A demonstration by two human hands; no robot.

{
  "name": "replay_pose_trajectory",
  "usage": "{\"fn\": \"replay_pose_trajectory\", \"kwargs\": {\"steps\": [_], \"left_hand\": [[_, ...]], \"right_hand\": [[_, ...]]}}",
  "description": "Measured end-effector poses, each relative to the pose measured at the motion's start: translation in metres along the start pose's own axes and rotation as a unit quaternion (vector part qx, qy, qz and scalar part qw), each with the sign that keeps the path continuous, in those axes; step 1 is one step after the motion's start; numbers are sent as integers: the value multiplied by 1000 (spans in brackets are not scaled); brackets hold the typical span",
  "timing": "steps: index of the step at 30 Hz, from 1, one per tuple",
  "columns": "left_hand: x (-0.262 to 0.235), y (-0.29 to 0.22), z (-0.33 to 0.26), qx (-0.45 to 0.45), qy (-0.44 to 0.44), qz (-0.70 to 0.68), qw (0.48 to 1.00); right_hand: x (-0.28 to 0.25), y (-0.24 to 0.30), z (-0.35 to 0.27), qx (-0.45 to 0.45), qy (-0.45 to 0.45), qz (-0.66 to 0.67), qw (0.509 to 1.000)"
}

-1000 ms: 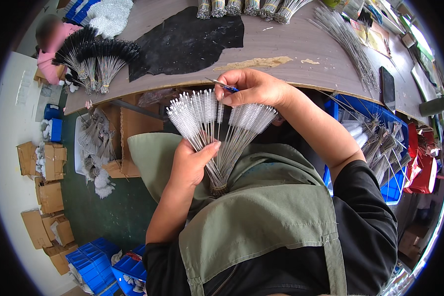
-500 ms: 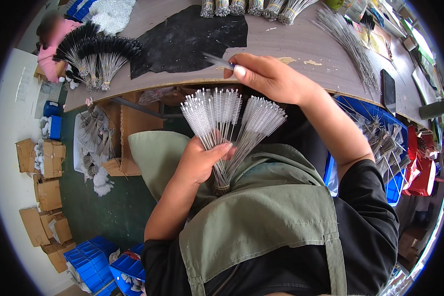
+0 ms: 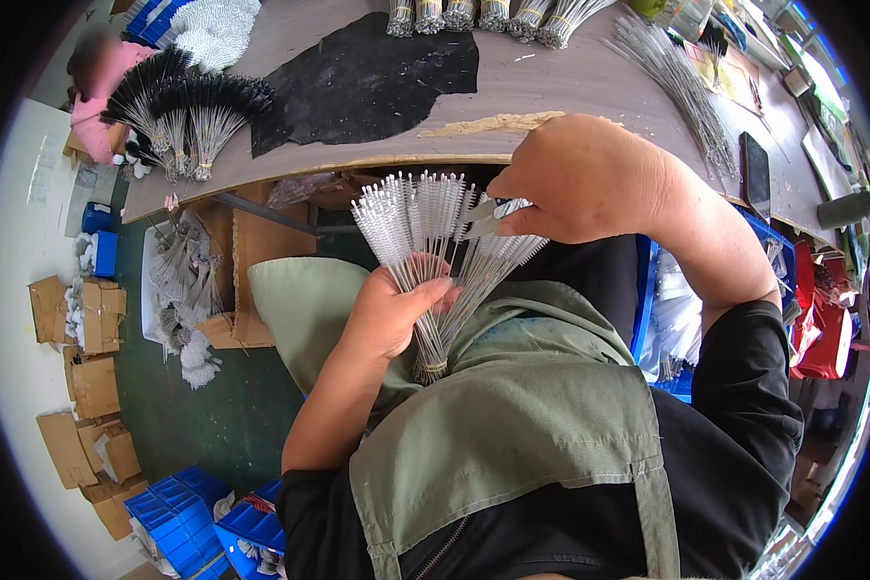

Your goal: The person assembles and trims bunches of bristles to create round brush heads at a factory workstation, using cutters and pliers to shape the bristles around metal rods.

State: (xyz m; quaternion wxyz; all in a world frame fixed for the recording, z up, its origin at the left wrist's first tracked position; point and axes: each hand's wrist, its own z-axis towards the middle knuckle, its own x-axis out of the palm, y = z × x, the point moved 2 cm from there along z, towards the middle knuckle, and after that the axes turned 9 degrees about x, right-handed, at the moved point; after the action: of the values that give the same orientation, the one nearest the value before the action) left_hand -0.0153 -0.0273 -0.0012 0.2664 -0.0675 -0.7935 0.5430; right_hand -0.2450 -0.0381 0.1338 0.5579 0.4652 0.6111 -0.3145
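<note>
My left hand (image 3: 396,307) is closed round a bundle of white-bristled wire brushes (image 3: 425,213). The brush heads fan upward in clusters, while the wire stems narrow to a tied end (image 3: 431,369) over my apron. My right hand (image 3: 575,184) pinches a small, slim metal tool (image 3: 480,218) with a dark blue spot; its exact kind is unclear. The tool's tip points left, among the brush heads on the right side of the bundle. My right fingers partly hide that cluster.
Ahead is a table (image 3: 551,77) bearing a black sheet (image 3: 377,82), black brushes (image 3: 188,116), tied bundles (image 3: 493,14), loose wires (image 3: 681,87) and a phone (image 3: 755,174). Blue crates (image 3: 179,517) and cartons (image 3: 97,387) stand left. A person in pink (image 3: 97,106) is far left.
My right hand has come down from above the table edge to the right-hand brush heads, bringing the metal tool with it. My left hand keeps its hold on the bundle.
</note>
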Motion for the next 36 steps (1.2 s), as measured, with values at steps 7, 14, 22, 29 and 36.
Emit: {"fn": "replay_pose_trajectory", "kwargs": {"steps": [7, 14, 22, 29, 36], "left_hand": [[1, -2, -2, -6, -10, 8, 1000], [-3, 0, -1, -22, -10, 13, 1000], [-1, -3, -1, -16, -6, 10, 1000], [2, -3, -2, 3, -1, 12, 1000], [3, -1, 0, 9, 16, 26, 999]], "right_hand": [[4, 2, 3, 39, 46, 5, 998], [3, 2, 3, 36, 30, 3, 999], [5, -2, 4, 10, -4, 0, 1000], [10, -19, 10, -111, -51, 109, 987], [42, -25, 44, -59, -46, 449, 890]]}}
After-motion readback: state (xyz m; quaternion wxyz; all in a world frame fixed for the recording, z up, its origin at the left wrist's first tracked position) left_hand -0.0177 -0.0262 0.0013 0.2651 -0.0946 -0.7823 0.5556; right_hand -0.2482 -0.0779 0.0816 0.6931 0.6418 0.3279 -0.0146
